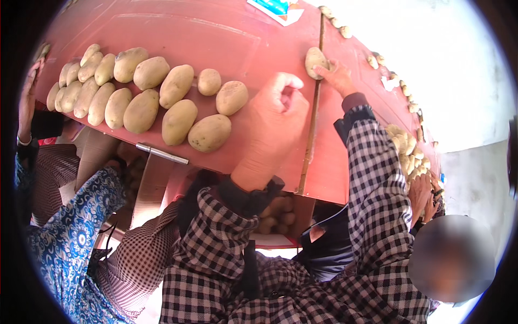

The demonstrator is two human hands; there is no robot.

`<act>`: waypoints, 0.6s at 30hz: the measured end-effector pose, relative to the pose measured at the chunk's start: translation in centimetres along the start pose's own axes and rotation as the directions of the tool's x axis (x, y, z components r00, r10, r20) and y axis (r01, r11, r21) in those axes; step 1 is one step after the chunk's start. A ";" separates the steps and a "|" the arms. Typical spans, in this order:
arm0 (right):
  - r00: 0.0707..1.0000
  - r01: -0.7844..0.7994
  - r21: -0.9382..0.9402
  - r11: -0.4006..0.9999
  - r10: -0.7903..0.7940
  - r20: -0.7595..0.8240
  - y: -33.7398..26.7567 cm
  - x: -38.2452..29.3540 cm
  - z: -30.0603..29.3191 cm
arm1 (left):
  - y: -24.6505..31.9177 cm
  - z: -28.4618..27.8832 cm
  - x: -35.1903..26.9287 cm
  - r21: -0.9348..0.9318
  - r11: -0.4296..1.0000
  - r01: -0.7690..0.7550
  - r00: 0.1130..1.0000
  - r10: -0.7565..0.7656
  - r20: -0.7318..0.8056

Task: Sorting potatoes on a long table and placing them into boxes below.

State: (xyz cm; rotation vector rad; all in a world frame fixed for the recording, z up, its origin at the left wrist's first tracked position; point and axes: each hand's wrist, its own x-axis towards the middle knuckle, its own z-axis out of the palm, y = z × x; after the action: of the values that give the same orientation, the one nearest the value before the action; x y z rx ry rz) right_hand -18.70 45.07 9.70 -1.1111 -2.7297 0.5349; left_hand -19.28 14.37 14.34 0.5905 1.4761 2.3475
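My left hand point(279, 117) hovers in the middle of the view over the red tabletop point(226, 44), its fingers curled inwards; whether anything is inside them cannot be seen. Farther out to the right, my right hand point(339, 77) has its fingers on a pale potato point(315, 62) beside the seam between two red table panels. Left of my left hand, a potato with a rough top point(232, 98) and a larger one point(209, 133) end two rows of several potatoes that run along the table's near edge. A small round potato point(209, 82) lies just behind them.
A metal door bolt point(162, 153) sits on the table's near edge. Below are potatoes in a cardboard box point(279, 214). At right, another person's hands point(421, 194) touch a potato heap point(408, 154). A co-worker's hand point(28, 97) is at far left. A blue-and-white packet point(277, 10) lies at the back.
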 end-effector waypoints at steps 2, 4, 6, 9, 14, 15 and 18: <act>0.995 -0.050 0.018 0.999 0.048 0.085 -0.6 1.6 0.3 | 0.2 0.1 0.0 0.032 0.999 0.036 0.999 -0.036 0.013; 0.991 -0.053 -0.048 0.997 0.059 0.121 -1.1 2.3 0.3 | 0.2 0.2 0.1 0.052 0.998 0.036 0.999 -0.037 0.022; 0.992 -0.030 -0.072 0.997 0.038 0.117 -1.1 2.4 -0.1 | 0.0 0.3 0.3 0.046 0.998 0.041 0.999 -0.042 0.021; 0.980 0.036 0.018 0.999 -0.038 0.198 -0.7 1.5 -1.0 | -0.4 0.4 0.5 0.035 0.999 0.038 0.999 -0.039 0.025; 0.934 0.062 0.107 0.992 -0.096 0.344 -0.5 -2.8 -2.7 | -1.5 0.4 0.7 -0.022 0.999 -0.039 0.999 0.038 -0.034; 0.950 0.106 0.068 0.992 -0.121 0.286 -0.3 -4.3 -3.1 | -1.7 0.4 0.8 -0.010 0.999 -0.044 0.998 0.043 -0.037; 0.962 0.205 -0.018 0.979 -0.198 0.186 0.3 -9.3 -3.7 | -2.4 0.0 1.2 -0.004 0.997 -0.081 0.996 0.080 -0.023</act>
State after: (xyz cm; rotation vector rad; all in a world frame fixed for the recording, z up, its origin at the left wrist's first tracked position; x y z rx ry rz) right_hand -10.84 39.76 12.94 -0.8131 -2.9779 0.5842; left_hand -20.24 15.92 12.35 0.6353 1.4820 2.4258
